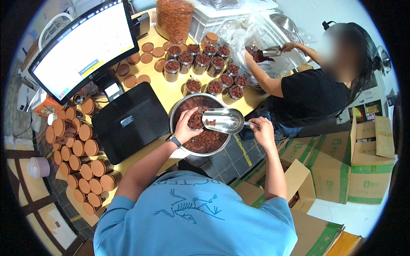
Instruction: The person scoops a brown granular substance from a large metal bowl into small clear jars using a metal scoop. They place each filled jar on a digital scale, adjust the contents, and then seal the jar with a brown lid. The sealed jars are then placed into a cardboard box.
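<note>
My right hand (262, 130) is closed round the handle of a metal scoop (226, 121). A few reddish-brown dried pieces lie in the scoop, whose mouth reaches the rim of a clear jar (197, 120). My left hand (186, 128) wraps round that jar, which is filled with the same brown pieces. Both are over a large steel bowl (174, 112) with more brown pieces (205, 142) in its bottom. Just beyond the bowl stand open filled jars (193, 85); their contents look like strips of dried food.
Brown lids (159, 52) lie near a monitor (83, 45). A black box-like device (130, 121) is left of the bowl, beside many lidded jars (92, 148). At right, a co-worker (314, 91) scoops from a clear bag (250, 32). Cardboard boxes (329, 166) stand at lower right.
</note>
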Demonstrator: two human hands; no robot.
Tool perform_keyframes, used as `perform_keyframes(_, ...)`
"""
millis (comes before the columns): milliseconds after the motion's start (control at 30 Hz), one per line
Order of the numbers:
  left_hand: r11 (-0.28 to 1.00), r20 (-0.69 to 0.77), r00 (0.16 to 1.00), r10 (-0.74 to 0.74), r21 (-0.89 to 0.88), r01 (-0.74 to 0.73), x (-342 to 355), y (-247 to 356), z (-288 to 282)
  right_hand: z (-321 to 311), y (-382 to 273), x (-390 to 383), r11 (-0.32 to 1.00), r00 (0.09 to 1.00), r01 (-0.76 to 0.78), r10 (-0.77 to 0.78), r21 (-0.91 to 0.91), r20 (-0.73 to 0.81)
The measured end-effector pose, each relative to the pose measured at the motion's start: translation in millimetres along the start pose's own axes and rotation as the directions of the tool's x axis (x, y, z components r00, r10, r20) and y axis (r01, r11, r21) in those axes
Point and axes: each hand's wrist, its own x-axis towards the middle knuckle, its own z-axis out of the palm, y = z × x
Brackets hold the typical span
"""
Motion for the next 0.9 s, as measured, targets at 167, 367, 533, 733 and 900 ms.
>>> perform_keyframes(167,0.998,0.003,0.999,0.051,0.038,-0.051,-2,-4,8,-13,-21,1,0.996,0.996,0.046,-0.052,-0.080,-0.070)
perform_keyframes(367,0.996,-0.037,0.999,-0.014,0.088,0.017,-2,-11,22,-15,-42,4,0.962,0.976,0.139,-0.173,-0.235,-0.133)
perform_keyframes(533,0.996,-0.032,0.999,-0.039,0.085,0.041,0,-7,23,-11,-31,5,0.970,0.982,0.105,-0.136,-0.221,-0.133)
perform_keyframes(733,0.996,-0.008,0.999,-0.043,0.080,0.044,2,-1,11,22,35,3,0.970,0.980,-0.189,0.195,0.150,-0.026)
perform_keyframes(900,0.981,0.003,0.993,-0.122,0.149,0.120,-1,-3,-6,56,39,-4,0.975,0.988,-0.127,0.107,-0.181,-0.114)
